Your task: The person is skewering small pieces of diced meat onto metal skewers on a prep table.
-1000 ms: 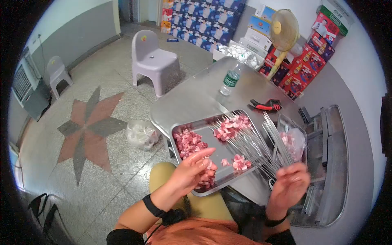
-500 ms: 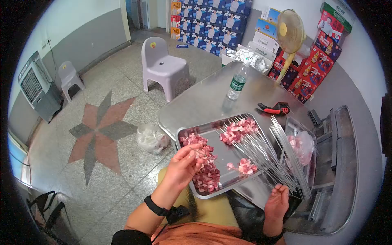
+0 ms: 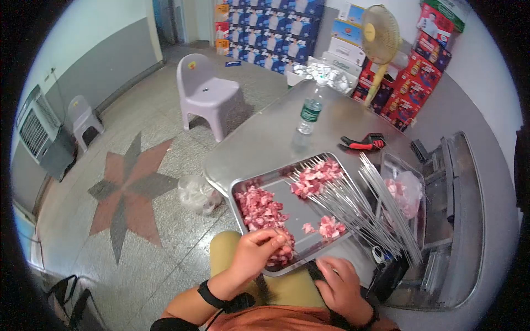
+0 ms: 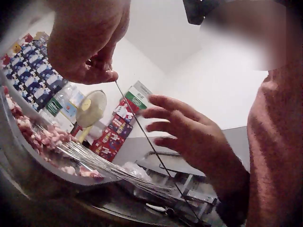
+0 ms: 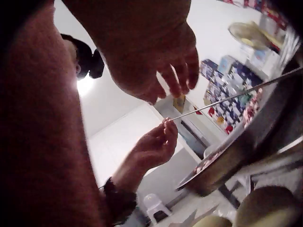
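Over the near left part of the steel tray [image 3: 303, 258], my left hand [image 3: 251, 256] pinches one end of a thin metal skewer [image 4: 147, 130] between thumb and fingers. The skewer slants across toward my right side. My right hand [image 3: 345, 289] is beside the tray's near edge, fingers spread apart close to the skewer [image 5: 213, 105] and gripping nothing. Diced raw meat [image 3: 259, 207] is heaped along the tray's left side, partly hidden by my left hand. Threaded meat [image 3: 317, 177] covers the far ends of several skewers [image 3: 353, 207], and a small meat pile [image 3: 331, 227] lies near the front.
Bare skewers [image 3: 389, 207] lie right of the tray, by a plastic bag [image 3: 407, 196] in another tray. A water bottle [image 3: 311, 115] and a red-and-black tool [image 3: 364, 143] stand farther back on the steel table [image 3: 259, 140]. Scissors [image 3: 379, 255] lie near the front edge.
My right hand has come left from beside the bare skewers toward my left hand. My left hand has turned from palm-up to a pinch and dropped lower over the tray.
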`<state>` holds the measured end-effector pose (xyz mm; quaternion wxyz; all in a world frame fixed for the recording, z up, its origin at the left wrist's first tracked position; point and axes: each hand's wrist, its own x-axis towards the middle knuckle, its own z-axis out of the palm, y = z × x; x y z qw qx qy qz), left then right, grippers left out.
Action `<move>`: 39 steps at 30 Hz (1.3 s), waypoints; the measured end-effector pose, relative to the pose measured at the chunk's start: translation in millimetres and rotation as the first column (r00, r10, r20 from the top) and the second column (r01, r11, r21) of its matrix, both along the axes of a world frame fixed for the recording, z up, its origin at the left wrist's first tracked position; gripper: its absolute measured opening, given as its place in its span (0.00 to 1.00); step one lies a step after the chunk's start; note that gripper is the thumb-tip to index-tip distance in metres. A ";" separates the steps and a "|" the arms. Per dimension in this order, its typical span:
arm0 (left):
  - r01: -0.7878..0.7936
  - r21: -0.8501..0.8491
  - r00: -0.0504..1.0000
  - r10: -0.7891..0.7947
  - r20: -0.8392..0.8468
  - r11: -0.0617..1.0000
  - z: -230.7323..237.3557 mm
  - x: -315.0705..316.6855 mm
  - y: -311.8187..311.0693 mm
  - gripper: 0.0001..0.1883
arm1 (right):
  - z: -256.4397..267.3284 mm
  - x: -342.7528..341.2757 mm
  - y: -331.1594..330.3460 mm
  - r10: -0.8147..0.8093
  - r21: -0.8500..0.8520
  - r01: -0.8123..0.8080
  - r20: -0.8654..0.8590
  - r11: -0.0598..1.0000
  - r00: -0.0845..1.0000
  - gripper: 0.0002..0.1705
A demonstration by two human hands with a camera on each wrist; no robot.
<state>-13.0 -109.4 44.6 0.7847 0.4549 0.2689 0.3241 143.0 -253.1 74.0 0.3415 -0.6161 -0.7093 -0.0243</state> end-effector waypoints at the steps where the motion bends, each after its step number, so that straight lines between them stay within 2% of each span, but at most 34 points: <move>1: 0.026 -0.013 1.000 -0.026 -0.008 1.000 -1.7 3.2 -1.7 0.07 | -4.9 -5.3 4.9 -0.018 0.005 0.018 0.005 1.000 1.000 0.26; 3: 0.036 -0.036 0.998 -0.038 -0.052 0.999 0.4 5.0 -1.3 0.07 | -23.0 -9.5 18.8 -0.047 -0.172 0.031 -0.089 0.985 0.995 0.25; 4: 0.033 -0.071 0.994 -0.040 -0.097 0.997 0.8 3.9 -1.0 0.07 | -30.0 -12.7 23.0 -0.061 -0.175 0.044 -0.093 0.984 0.994 0.25; 6: 0.040 -0.100 0.993 -0.051 -0.108 0.994 -2.1 0.5 3.3 0.07 | -41.5 -14.7 26.2 -0.055 -0.103 0.037 -0.176 0.994 0.983 0.25; 8: -0.100 -0.127 0.993 0.090 -0.082 0.987 -6.8 -3.0 14.6 0.08 | -41.3 -10.3 29.0 -0.062 -0.097 0.040 -0.240 0.994 0.969 0.23; 10: -0.089 -0.155 0.996 0.084 -0.036 0.984 -8.9 -7.3 26.1 0.11 | -35.6 -7.0 30.8 -0.075 -0.003 0.081 -0.402 0.997 0.913 0.18; 11: -0.127 -0.259 0.989 0.144 0.044 0.958 -7.0 -6.4 29.1 0.14 | -32.4 -7.2 30.1 -0.073 0.009 0.089 -0.501 0.996 0.862 0.18; 12: -0.156 -0.360 0.970 0.212 0.119 0.920 -5.4 -5.4 32.1 0.17 | -27.4 -5.7 28.6 -0.064 0.006 0.078 -0.509 0.997 0.858 0.18; 14: -0.167 -0.367 0.969 0.220 0.108 0.915 -4.1 -2.5 33.2 0.19 | -19.6 -3.3 25.0 -0.011 -0.029 0.000 -0.374 1.000 0.927 0.19; 16: -0.176 -0.425 0.957 0.256 0.139 0.888 -2.1 3.9 30.4 0.18 | -24.1 -7.9 25.1 0.021 -0.021 -0.032 -0.382 0.999 0.924 0.21; 18: -0.175 -0.456 0.957 0.261 0.131 0.873 -1.1 7.0 28.1 0.18 | -31.8 -8.4 22.6 0.005 -0.194 -0.068 -0.309 0.979 0.951 0.23; 22: -0.204 -0.483 0.930 0.322 0.176 0.851 -7.2 11.9 21.6 0.16 | -40.8 -11.5 23.3 -0.012 -0.165 -0.042 -0.314 0.985 0.949 0.21; 24: -0.199 -0.492 0.926 0.327 0.189 0.848 -8.2 11.7 19.9 0.16 | -42.3 -12.4 24.8 -0.001 -0.175 -0.046 -0.259 0.983 0.966 0.27; 31: -0.231 -0.467 0.917 0.352 0.190 0.854 -6.6 14.2 12.5 0.15 | -44.7 -17.3 31.1 -0.019 -0.197 -0.029 -0.236 0.980 0.972 0.27; 37: -0.283 -0.446 0.906 0.389 0.165 0.849 -8.4 19.0 9.2 0.13 | -50.5 -16.5 31.5 -0.028 -0.180 -0.014 -0.232 0.984 0.972 0.27; 39: -0.351 -0.416 0.896 0.430 0.109 0.839 -4.2 21.6 6.9 0.12 | -52.6 -17.6 32.6 -0.037 -0.148 0.003 -0.228 0.989 0.973 0.28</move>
